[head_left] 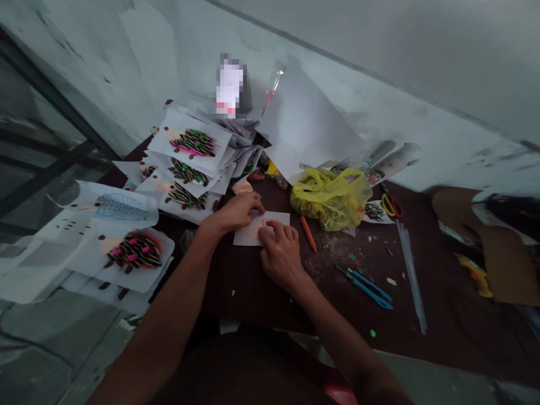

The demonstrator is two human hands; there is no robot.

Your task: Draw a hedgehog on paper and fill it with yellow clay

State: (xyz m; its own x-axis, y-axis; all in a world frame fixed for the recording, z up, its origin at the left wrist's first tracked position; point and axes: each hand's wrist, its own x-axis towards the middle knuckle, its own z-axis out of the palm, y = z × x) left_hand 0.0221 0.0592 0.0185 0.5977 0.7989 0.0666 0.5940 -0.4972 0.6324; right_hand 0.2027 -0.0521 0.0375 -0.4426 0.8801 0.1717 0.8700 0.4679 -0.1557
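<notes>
A small white sheet of paper (242, 239) lies on the dark table in front of me, with a pale orange shape on it. My left hand (242, 211) rests at the sheet's upper left edge, fingers loosely bent and apart. Over the right part of the shape, my right hand (282, 250) presses down with its fingers curled together. Something small and whitish shows at those fingertips, but I cannot make out what it is. An orange marker or crayon (308, 234) lies just right of the sheet. Past my left hand sits a peach-coloured piece (242, 187).
Stacked hedgehog pictures (192, 143) rise at the left, with more hedgehog sheets (130, 250) nearer. A yellow plastic bag (331, 197) sits behind the marker. To the right are blue snips (371, 289), red-and-yellow scissors (392, 206), translucent sticks (411, 275) and cardboard (506, 253).
</notes>
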